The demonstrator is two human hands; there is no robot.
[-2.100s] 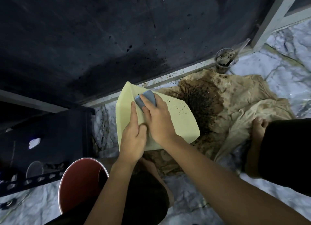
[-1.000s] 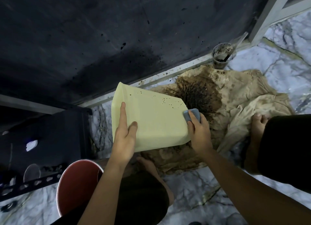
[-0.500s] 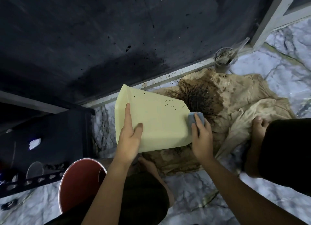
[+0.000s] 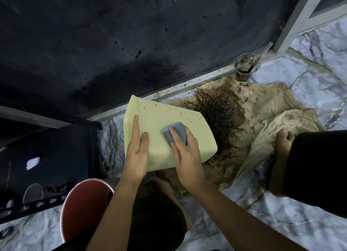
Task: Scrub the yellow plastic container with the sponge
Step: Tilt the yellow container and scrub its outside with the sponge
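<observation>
The yellow plastic container (image 4: 195, 130) is held upside down above the floor, its flat pale side facing me with dark specks along the upper right. My left hand (image 4: 136, 153) grips its left near edge, index finger stretched up the surface. A blue-grey sponge (image 4: 173, 131) is pressed flat on the middle of that surface under the fingers of my right hand (image 4: 185, 153).
A stained brown cloth (image 4: 262, 119) lies on the marble floor under and right of the container. A dirty plastic cup (image 4: 245, 65) stands by the metal frame. A red bucket (image 4: 82, 209) sits near left, a dark crate (image 4: 47, 157) further left. My bare feet rest on the cloth.
My right hand has slid the sponge from the container's right edge back left to the middle of the surface. The left hand keeps its grip.
</observation>
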